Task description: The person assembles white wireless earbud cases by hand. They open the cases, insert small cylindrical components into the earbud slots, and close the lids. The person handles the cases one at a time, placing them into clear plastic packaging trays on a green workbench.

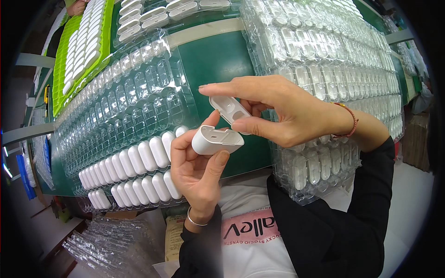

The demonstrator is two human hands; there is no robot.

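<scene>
My left hand (197,180) is closed around the lower body of a small white earphone case (214,142), fingers behind it and thumb along its front. Just above, my right hand (287,111) pinches a white rounded lid (227,109) between thumb and fingers, its hollow inner side showing. The lid sits tilted against the upper rim of the body; whether the two are joined I cannot tell. Left of my hands lies a clear plastic tray (127,95). White rounded pieces (146,155) fill its near rows, while the farther slots hold nothing.
Stacked clear trays (320,58) of white parts rise on the right, close to my right forearm. A bright green tray (59,88) with white pieces stands far left, with another person's hand (76,7) beside it. Bundled clear plastic trays (111,243) lie below the table's near edge.
</scene>
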